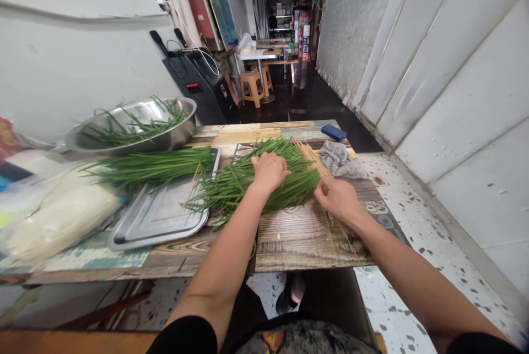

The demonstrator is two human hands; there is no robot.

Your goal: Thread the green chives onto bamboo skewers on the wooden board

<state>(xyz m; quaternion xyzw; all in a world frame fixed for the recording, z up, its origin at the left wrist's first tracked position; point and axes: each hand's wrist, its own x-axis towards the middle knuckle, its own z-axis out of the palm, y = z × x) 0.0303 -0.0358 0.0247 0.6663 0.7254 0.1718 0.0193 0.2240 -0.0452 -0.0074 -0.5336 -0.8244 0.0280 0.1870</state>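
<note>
Left hand (270, 171) bent over greens (231, 182) mid-bench (297, 238), right hand (336, 196) curled at their right ends, can't tell what either's fingers grip; careless reach risks pricks from thin sticks (314, 161) alongside.

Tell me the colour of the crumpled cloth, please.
The cloth is grey, best seen in head view.

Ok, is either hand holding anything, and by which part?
The left hand lies across the middle of the green stalks; the right hand is curled at their right-hand ends. Whether either grips anything cannot be told.
</note>
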